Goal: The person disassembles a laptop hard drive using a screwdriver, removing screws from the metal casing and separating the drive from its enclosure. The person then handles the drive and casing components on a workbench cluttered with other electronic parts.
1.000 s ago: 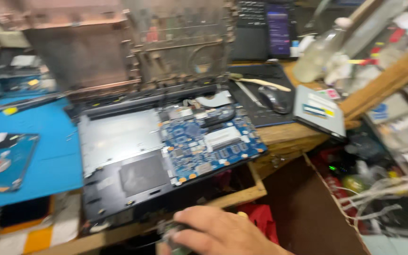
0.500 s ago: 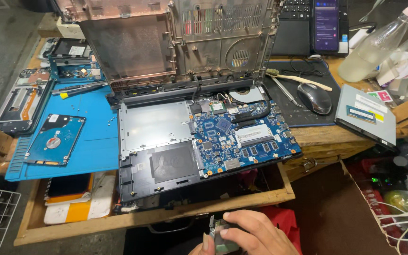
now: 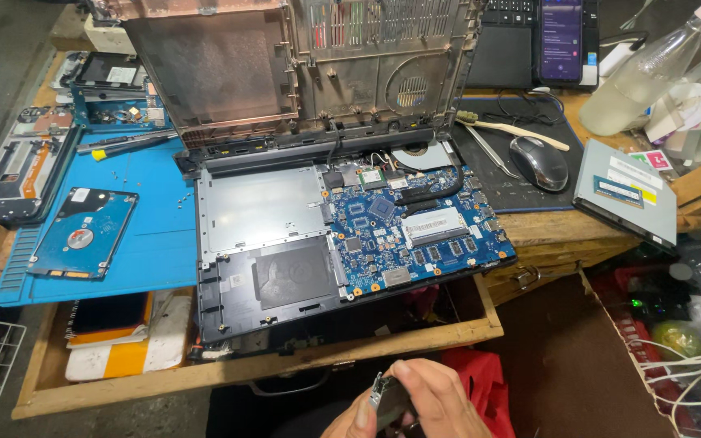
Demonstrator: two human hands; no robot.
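Dark small module (image 3: 389, 399) | bottom centre of frame | your right hand (image 3: 440, 401) grip pinches it, long axis upright | left hand (image 3: 356, 422) steadies | opened laptop (image 3: 342, 243) above.

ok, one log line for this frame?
hands: both grip small dark part | opened laptop: untouched on bench | blue mat: hard drive, screwdriver

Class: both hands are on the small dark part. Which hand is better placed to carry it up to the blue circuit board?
Probably the right hand: its fingers wrap the small dark part, while the left hand only touches its edge. The blue circuit board lies straight ahead.
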